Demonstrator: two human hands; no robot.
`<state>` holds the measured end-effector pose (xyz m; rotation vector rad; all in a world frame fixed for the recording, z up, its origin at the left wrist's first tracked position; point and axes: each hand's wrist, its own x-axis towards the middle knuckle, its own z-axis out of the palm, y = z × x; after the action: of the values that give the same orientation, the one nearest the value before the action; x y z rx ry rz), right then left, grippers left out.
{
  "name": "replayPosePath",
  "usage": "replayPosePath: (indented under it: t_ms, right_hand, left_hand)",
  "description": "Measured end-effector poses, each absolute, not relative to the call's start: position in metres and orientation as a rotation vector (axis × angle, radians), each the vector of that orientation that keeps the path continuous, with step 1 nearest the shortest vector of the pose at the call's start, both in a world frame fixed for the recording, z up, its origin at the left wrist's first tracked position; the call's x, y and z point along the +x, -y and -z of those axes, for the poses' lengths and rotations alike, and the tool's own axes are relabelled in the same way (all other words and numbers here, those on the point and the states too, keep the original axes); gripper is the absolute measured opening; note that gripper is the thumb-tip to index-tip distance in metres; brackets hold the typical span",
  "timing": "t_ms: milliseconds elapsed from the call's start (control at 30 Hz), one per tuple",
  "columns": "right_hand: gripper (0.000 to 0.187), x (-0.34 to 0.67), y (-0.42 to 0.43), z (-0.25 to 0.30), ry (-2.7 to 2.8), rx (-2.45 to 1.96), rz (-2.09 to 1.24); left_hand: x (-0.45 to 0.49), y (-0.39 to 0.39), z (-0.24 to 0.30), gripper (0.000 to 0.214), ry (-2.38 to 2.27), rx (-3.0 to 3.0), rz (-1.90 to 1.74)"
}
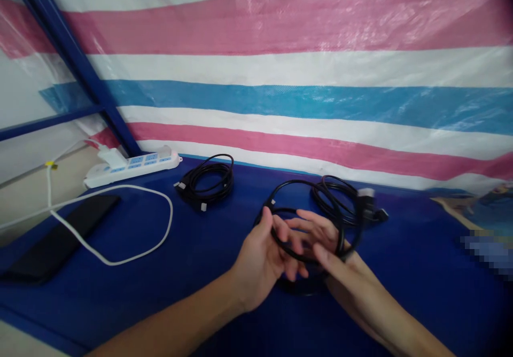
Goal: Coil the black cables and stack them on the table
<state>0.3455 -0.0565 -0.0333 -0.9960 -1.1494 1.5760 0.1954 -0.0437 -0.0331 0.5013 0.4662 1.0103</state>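
Note:
Both hands meet over the blue table (200, 271), working a black cable (304, 186) looped into a coil. My left hand (260, 258) has its thumb hooked over the near side of the loop and its fingers curled under it. My right hand (320, 239) reaches through the coil with fingers stretched out toward the left hand, the cable resting across the back of the wrist. One cable end with a silver plug (366, 194) sticks out at the right, blurred.
A second coiled black cable (208, 183) lies further back. A white power strip (132, 165) sits at the back left, with a white cord (120, 223) looping to a black phone (60, 239). A striped tarp (280, 79) backs the table.

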Motion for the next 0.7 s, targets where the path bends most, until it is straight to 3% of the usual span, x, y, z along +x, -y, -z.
replayPosePath:
  t_ms: [133,233,333,433,533,633,700]
  right_hand:
    - [0.026,0.352,0.051,0.024,0.847,-1.099,-1.476]
    - [0.031,0.364,0.047,0.021,0.882,-1.172,-1.627]
    - [0.038,0.370,0.050,0.021,1.167,-1.401,-1.838]
    - [0.029,0.372,0.052,0.016,1.456,-1.539,-1.788]
    - [0.019,0.378,0.051,0.007,1.643,-1.587,-1.726]
    - [0.013,0.383,0.051,0.000,1.985,-1.481,-1.643]
    - [0.017,0.381,0.054,0.000,2.160,-1.332,-1.586]
  left_hand:
    - [0.198,0.045,0.036,0.042,-0.659,0.894,-0.896]
    - [0.186,0.039,0.028,0.032,-0.779,1.039,-0.933]
    - [0.173,0.035,0.020,0.038,-0.718,0.985,-0.842]
    - [0.167,0.031,0.018,0.044,-0.765,0.978,-0.647]
    - [0.164,0.027,0.016,0.048,-0.956,1.036,-0.768]
    - [0.163,0.029,0.011,0.045,-1.041,1.112,-0.844]
    - [0.168,0.040,0.009,0.045,-0.953,1.188,-0.645]
